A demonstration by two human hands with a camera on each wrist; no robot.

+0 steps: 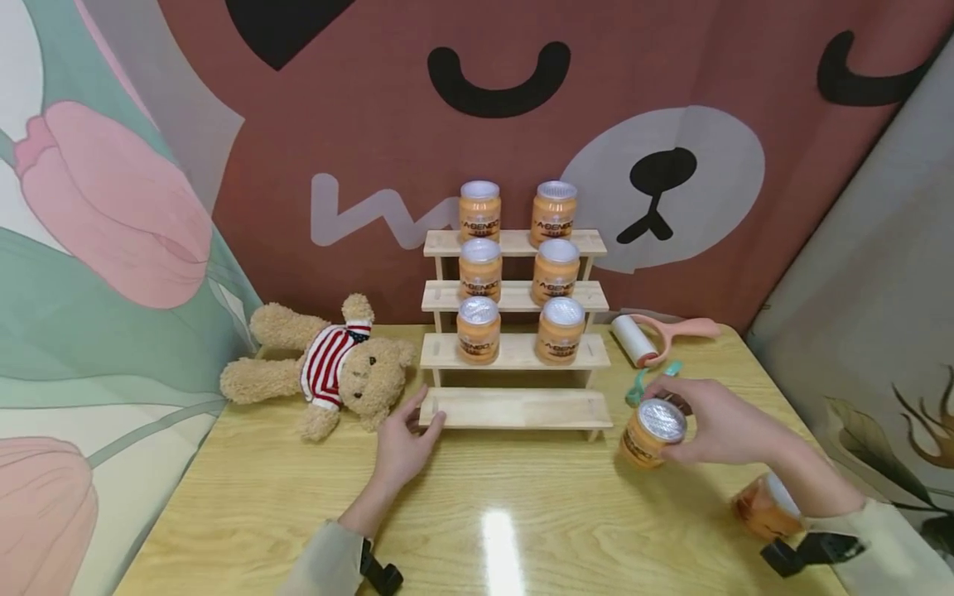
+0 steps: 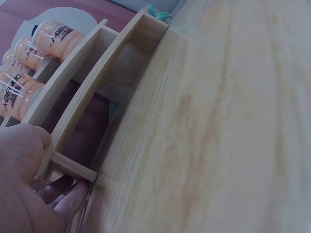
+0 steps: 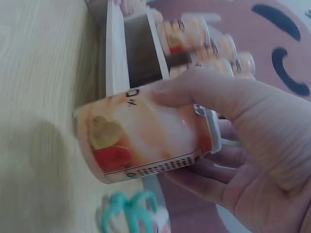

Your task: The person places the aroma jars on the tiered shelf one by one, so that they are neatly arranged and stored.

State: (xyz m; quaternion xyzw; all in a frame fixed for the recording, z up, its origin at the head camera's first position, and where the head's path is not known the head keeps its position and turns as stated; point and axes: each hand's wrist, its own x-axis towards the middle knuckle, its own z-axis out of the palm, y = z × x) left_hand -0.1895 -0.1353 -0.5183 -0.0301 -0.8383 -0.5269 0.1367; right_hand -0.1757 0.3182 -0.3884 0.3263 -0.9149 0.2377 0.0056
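An orange jar point(image 1: 643, 440) with a silvery lid is held in my right hand point(image 1: 723, 424), just right of the wooden tiered rack point(image 1: 514, 409). The right wrist view shows thumb and fingers around the jar point(image 3: 141, 133), off the table and tilted. My left hand point(image 1: 402, 451) grips the left end of the rack's lowest step, the thumb on its top; in the left wrist view fingertips point(image 2: 75, 196) curl beneath that end. Two matching jars stand on each of the three upper steps, among them a front jar point(image 1: 479, 331). The lowest step holds no jar.
Another orange jar point(image 1: 766, 507) is on the table under my right forearm, partly covered. A teddy bear point(image 1: 328, 368) in a striped shirt lies left of the rack. At right lie a pink-handled lint roller point(image 1: 635, 339) and a teal item point(image 1: 638, 386).
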